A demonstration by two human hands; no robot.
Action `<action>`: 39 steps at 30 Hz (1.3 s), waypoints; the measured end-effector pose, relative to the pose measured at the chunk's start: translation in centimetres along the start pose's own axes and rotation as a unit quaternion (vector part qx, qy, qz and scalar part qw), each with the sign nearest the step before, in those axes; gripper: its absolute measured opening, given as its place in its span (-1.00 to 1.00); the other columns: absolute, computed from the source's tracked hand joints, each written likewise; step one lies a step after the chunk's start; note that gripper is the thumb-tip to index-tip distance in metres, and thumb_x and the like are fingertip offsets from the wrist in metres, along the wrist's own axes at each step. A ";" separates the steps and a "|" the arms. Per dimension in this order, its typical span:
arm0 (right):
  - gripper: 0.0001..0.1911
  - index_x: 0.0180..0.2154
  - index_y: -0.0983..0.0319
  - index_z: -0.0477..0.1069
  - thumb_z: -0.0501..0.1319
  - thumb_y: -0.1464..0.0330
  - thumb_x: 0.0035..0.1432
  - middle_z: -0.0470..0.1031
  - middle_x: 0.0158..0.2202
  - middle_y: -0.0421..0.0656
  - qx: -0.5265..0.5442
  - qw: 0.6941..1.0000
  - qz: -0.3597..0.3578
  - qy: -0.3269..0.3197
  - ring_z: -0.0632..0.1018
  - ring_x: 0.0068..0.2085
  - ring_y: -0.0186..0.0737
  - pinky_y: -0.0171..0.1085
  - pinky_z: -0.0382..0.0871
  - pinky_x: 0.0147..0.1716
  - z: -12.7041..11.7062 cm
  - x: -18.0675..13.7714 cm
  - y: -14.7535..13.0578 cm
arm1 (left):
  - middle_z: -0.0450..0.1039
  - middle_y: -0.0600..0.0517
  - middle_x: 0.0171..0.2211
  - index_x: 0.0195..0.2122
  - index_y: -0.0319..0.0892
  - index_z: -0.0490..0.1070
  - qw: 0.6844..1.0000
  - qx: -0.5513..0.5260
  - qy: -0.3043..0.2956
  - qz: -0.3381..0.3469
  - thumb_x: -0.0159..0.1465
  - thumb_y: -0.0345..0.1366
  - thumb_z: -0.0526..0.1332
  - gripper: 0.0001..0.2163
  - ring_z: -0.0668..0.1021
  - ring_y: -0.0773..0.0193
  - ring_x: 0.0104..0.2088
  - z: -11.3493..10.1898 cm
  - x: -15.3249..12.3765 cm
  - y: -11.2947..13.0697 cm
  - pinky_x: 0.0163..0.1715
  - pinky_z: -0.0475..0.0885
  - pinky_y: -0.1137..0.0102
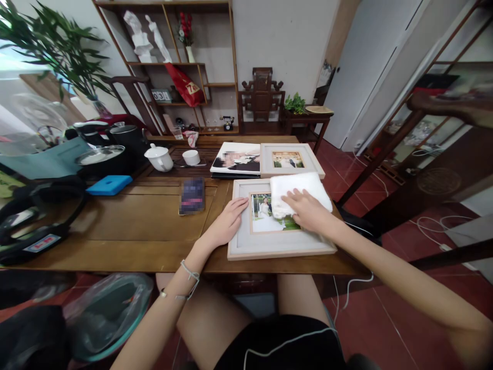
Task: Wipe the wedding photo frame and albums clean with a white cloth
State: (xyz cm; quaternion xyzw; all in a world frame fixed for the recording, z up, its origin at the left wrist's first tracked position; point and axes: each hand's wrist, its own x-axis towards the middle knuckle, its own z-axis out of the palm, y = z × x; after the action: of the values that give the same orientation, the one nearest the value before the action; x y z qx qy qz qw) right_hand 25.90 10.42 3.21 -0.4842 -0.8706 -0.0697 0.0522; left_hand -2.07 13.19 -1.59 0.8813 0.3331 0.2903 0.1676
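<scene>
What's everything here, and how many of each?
Rectangular wooden table: 1, brown, centre.
Rectangular picture frames: 2, pale, table's right side.
Folded cloth: 1, white, on nearer frame.
Rectangular phone: 1, dark, left of nearer frame.
Round lidded vessel: 1, white, table's back.
Small cup: 1, white, right of vessel.
Flat box: 1, blue, table's left.
Leafy plants: 2, green, back.
Sculpted figures: 2, white, back shelf.
Carved chair: 1, brown, back centre.
Lined round bin: 1, teal, lower left.
Left hand: 1, on nearer frame.
Right hand: 1, on cloth.
</scene>
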 end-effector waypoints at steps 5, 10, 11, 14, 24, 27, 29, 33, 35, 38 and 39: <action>-0.49 -0.03 0.23 0.35 0.11 0.53 -0.10 0.47 -0.09 0.03 0.023 0.998 -0.017 -0.058 0.47 -0.09 0.05 -0.06 0.34 -0.16 -3.4 -5.1 -5.6 | 0.16 -0.12 0.25 0.23 -0.21 0.17 1.000 0.003 -0.002 0.003 0.31 -0.44 -0.08 -0.55 0.18 0.10 0.26 0.0 -0.1 0.2 0.27 0.09 0.02; -0.53 -0.04 0.27 0.35 0.09 0.51 -0.08 0.49 -0.11 0.06 0.042 0.995 -0.007 -0.086 0.51 -0.18 0.02 -0.12 0.37 -0.32 -5.5 -6.1 -8.3 | 0.17 -0.12 0.24 0.23 -0.20 0.17 1.000 -0.006 -0.005 0.002 0.30 -0.45 -0.08 -0.55 0.17 0.10 0.26 -0.1 -0.1 0.3 0.27 0.08 0.01; -0.51 -0.02 0.27 0.34 0.09 0.52 -0.07 0.48 -0.09 0.06 0.040 0.996 0.001 -0.074 0.51 -0.15 0.04 -0.12 0.37 -0.29 -5.1 -5.7 -8.1 | 0.17 -0.11 0.25 0.23 -0.19 0.17 1.000 -0.008 -0.006 0.002 0.30 -0.45 -0.07 -0.55 0.17 0.10 0.27 -0.1 -0.1 0.3 0.27 0.08 0.00; -0.44 0.05 0.26 0.29 0.10 0.56 -0.07 0.42 0.03 0.07 0.024 0.999 0.018 -0.016 0.42 0.04 0.08 -0.03 0.32 -0.07 -2.8 -3.5 -6.0 | 0.17 -0.11 0.24 0.23 -0.18 0.16 1.000 -0.011 -0.007 0.002 0.30 -0.45 -0.07 -0.54 0.17 0.10 0.27 -0.1 -0.1 0.2 0.27 0.08 -0.01; -0.41 0.10 0.32 0.23 0.05 0.62 -0.03 0.36 0.09 0.08 -0.022 0.998 0.014 0.062 0.32 0.14 0.07 0.02 0.16 0.07 0.3 4.4 3.1 | 0.17 -0.13 0.24 0.21 -0.21 0.20 1.000 -0.014 -0.008 -0.004 0.30 -0.44 -0.07 -0.56 0.18 0.09 0.27 -0.3 0.0 0.4 0.28 0.07 0.02; -0.49 0.03 0.32 0.29 0.08 0.56 -0.02 0.43 -0.02 0.09 -0.033 0.999 0.002 0.019 0.41 0.00 0.08 -0.04 0.25 -0.07 0.0 3.9 1.7 | 0.17 -0.12 0.24 0.21 -0.19 0.20 1.000 -0.013 -0.006 -0.004 0.30 -0.44 -0.07 -0.56 0.18 0.09 0.26 -0.3 0.0 0.4 0.27 0.07 0.01; -0.55 -0.03 0.30 0.33 0.10 0.53 -0.03 0.47 -0.10 0.06 -0.038 0.999 -0.009 -0.012 0.46 -0.11 0.05 -0.10 0.28 -0.18 -0.6 2.5 0.0 | 0.17 -0.11 0.24 0.22 -0.18 0.19 1.000 -0.010 -0.006 -0.005 0.30 -0.44 -0.07 -0.56 0.18 0.10 0.26 -0.2 0.0 0.4 0.27 0.08 0.02; -0.65 -0.13 0.23 0.37 0.12 0.47 -0.03 0.51 -0.23 -0.01 -0.018 0.997 -0.022 -0.073 0.49 -0.33 -0.07 -0.20 0.23 -0.37 -3.3 -1.7 -4.0 | 0.17 -0.10 0.24 0.21 -0.17 0.19 1.000 -0.011 -0.001 -0.001 0.30 -0.45 -0.07 -0.56 0.17 0.10 0.26 -0.2 0.0 0.4 0.28 0.08 0.02; -0.67 -0.17 0.20 0.38 0.13 0.47 -0.05 0.52 -0.27 -0.05 0.007 0.995 -0.039 -0.096 0.49 -0.38 -0.10 -0.21 0.20 -0.41 -5.2 -3.5 -5.8 | 0.16 -0.12 0.24 0.21 -0.20 0.19 1.000 -0.011 -0.001 0.002 0.30 -0.45 -0.08 -0.56 0.17 0.10 0.26 -0.2 -0.1 0.4 0.28 0.07 0.03; -0.66 -0.18 0.19 0.40 0.12 0.49 -0.06 0.53 -0.29 -0.09 0.055 0.990 -0.062 -0.111 0.50 -0.35 -0.10 -0.20 0.24 -0.38 -7.0 -4.9 -7.8 | 0.17 -0.15 0.24 0.21 -0.24 0.19 1.000 -0.006 -0.005 0.003 0.30 -0.45 -0.08 -0.56 0.17 0.10 0.26 -0.2 -0.1 0.4 0.28 0.07 0.03; -0.64 -0.16 0.21 0.40 0.11 0.51 -0.07 0.53 -0.26 -0.08 0.068 0.990 -0.066 -0.105 0.51 -0.29 -0.09 -0.18 0.27 -0.33 -7.0 -5.0 -8.2 | 0.17 -0.15 0.24 0.21 -0.24 0.18 1.000 -0.006 -0.006 0.002 0.30 -0.45 -0.08 -0.56 0.16 0.10 0.26 -0.2 -0.1 0.4 0.28 0.07 0.03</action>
State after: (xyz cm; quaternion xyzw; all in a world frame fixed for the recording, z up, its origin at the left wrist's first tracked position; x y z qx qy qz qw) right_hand 21.74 0.79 8.73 -0.4252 -0.9042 0.0377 -0.0109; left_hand -2.07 12.89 -1.30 0.8828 0.3284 0.2874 0.1737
